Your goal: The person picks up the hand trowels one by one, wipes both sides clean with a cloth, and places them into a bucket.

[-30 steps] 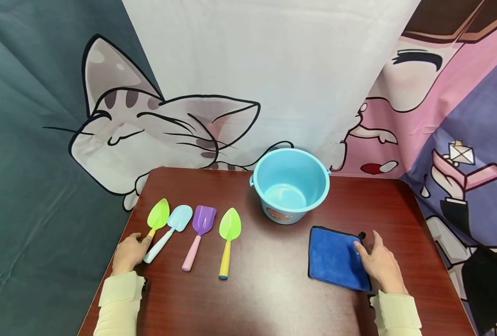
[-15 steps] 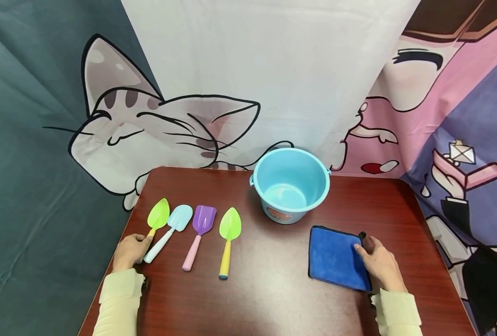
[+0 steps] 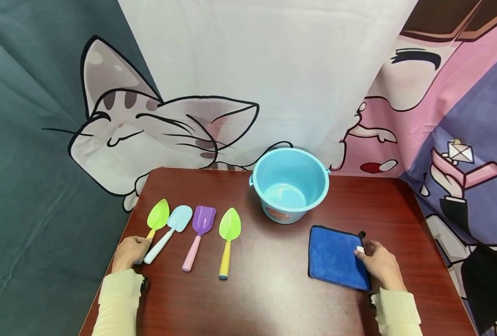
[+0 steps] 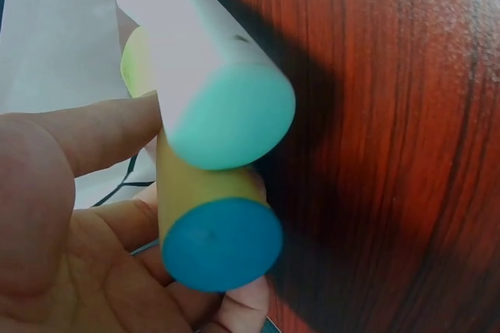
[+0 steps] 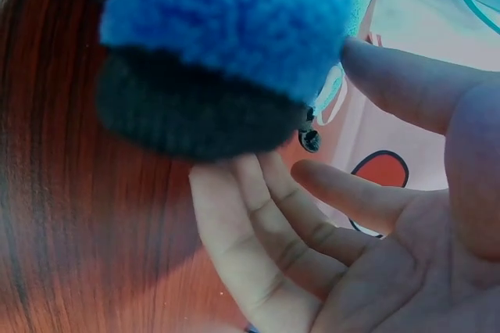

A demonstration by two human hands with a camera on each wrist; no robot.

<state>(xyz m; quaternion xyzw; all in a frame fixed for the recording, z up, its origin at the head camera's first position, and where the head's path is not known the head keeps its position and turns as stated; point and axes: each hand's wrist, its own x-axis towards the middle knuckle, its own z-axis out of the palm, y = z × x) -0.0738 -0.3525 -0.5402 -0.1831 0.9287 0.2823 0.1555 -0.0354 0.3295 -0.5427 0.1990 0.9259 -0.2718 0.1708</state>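
**Left grip [image 3: 129,253] on a green trowel [image 3: 158,214], right grip [image 3: 383,265] on a blue cloth [image 3: 336,257]**

So the big change from a second ago is on the right: the index finger was stuck out straight, and now it's tucked in at the cloth's edge. The white tag [image 3: 360,249] by the thumb shows more clearly too. Left side barely moved, fingers just look drawn in a bit more. Cloth, tools and blue bucket [image 3: 295,216] are sitting where they were.

Both are bare hands, btw. Left one has thumb and fingers wrapped round the trowel's yellow handle [image 4: 205,182], near the blue end cap [image 4: 223,243]. Right one pinches the cloth's right edge, thumb on the blue face, fingers curled in at the black border [image 5: 195,110].

That trowel lies at the left of the frame, near the left edge of the bench [image 3: 257,303]. Blade points up and slightly right, handle runs down-left, so the long axis leans lower left to upper right. The cloth is at the lower right, close to square so no real long axis, top edge sloping down rightward.

Right beside the held trowel: pale blue scoop [image 3: 180,218] leaning the same way, purple shovel [image 3: 203,220], then a second green trowel [image 3: 230,226] standing nearly straight up the frame.
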